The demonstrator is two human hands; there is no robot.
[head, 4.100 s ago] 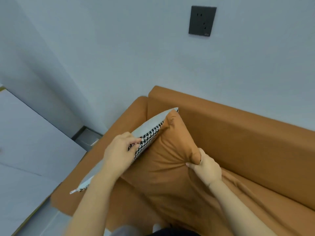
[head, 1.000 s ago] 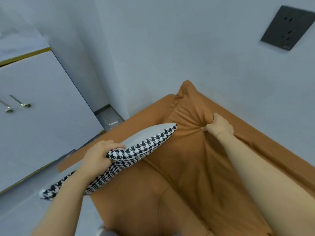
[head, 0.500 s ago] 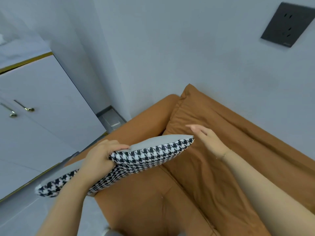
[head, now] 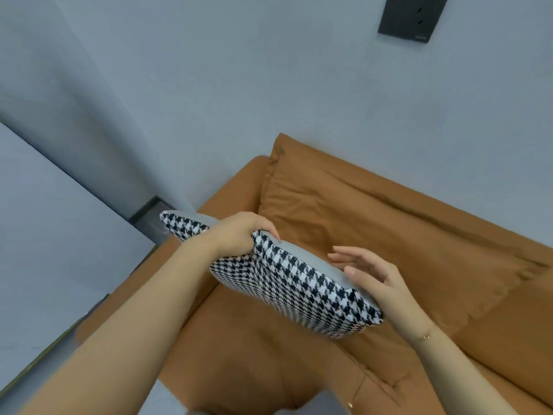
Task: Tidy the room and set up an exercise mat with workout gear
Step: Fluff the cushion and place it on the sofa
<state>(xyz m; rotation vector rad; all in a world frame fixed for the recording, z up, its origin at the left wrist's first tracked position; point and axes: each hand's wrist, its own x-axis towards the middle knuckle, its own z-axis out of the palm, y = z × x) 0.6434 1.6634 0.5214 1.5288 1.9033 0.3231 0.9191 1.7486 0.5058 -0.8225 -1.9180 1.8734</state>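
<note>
While left hand (head: 239, 232) grips houndstooth pillow (head: 299, 280), orange cushion (head: 374, 235) sits behind, wall socket (head: 410, 16) above

A square throw pillow (head: 287, 283), black-and-white houndstooth on one face and plain grey on the other, is held tilted in the air above the sofa seat's left end. An orange cushion (head: 359, 235) leans upright in the sofa's back-left corner, against backrest and armrest.

light: soft, even, bright – shadows: faint | focus: centre sharp – edges: wide-angle bending, slightly smeared
</note>
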